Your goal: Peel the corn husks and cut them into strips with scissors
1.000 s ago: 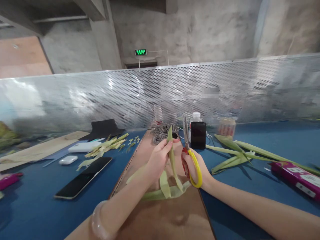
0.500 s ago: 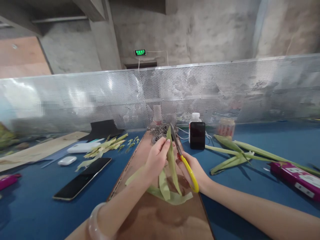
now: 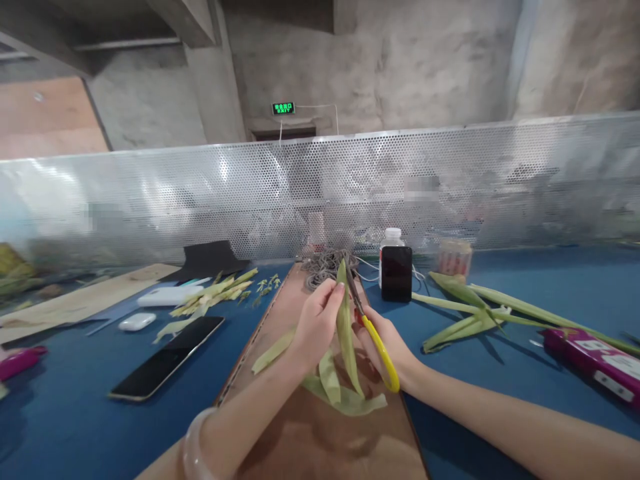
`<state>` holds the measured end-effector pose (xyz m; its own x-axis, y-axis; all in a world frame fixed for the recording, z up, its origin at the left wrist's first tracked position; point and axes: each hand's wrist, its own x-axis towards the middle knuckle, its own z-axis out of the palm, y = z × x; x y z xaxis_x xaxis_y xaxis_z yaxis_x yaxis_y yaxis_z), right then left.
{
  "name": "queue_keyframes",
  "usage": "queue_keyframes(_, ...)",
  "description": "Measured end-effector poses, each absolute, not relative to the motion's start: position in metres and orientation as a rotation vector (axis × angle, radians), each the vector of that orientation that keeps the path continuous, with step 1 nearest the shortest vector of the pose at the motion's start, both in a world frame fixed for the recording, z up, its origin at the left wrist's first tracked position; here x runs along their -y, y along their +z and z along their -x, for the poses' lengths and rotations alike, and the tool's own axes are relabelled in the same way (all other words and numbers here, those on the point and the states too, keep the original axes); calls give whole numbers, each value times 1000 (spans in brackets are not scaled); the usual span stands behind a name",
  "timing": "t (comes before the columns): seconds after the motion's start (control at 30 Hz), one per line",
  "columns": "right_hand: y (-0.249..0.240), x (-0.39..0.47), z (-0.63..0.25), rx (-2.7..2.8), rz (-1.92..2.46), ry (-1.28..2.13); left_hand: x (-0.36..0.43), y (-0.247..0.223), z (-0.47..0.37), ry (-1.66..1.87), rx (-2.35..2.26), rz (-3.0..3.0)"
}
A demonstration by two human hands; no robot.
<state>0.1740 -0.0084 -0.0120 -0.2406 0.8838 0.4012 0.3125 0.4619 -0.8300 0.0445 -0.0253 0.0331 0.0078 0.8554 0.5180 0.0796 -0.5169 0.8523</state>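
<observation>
A long green leaf strip [image 3: 345, 333] is pinched near its upper part by my left hand [image 3: 317, 320]. Yellow-handled scissors [image 3: 381, 353] are in my right hand [image 3: 387, 340], their blades pointing up and away along the right edge of the strip. More pale green leaf pieces [image 3: 350, 403] lie below my hands on the brown cardboard [image 3: 310, 440]. A tangle of grey cord [image 3: 325, 265] rests at the far end of the cardboard.
Left on the blue table [image 3: 75, 427] are a black phone [image 3: 167, 360], a white case [image 3: 137, 322] and cut leaf strips [image 3: 220, 293]. To the right stand another phone [image 3: 397, 273] before a bottle [image 3: 393, 235], a jar [image 3: 455, 259], long leaves [image 3: 465, 327] and a purple packet [image 3: 595, 363].
The view has shifted slightly. The scissor blades and the strip's tip sit a little lower beside each other; both hands keep their holds.
</observation>
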Motion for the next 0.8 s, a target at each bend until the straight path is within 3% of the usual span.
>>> queue_keyframes(0.8,-4,20,-171,1727,1014,805,27,29,-49,1620,-1010,-1639)
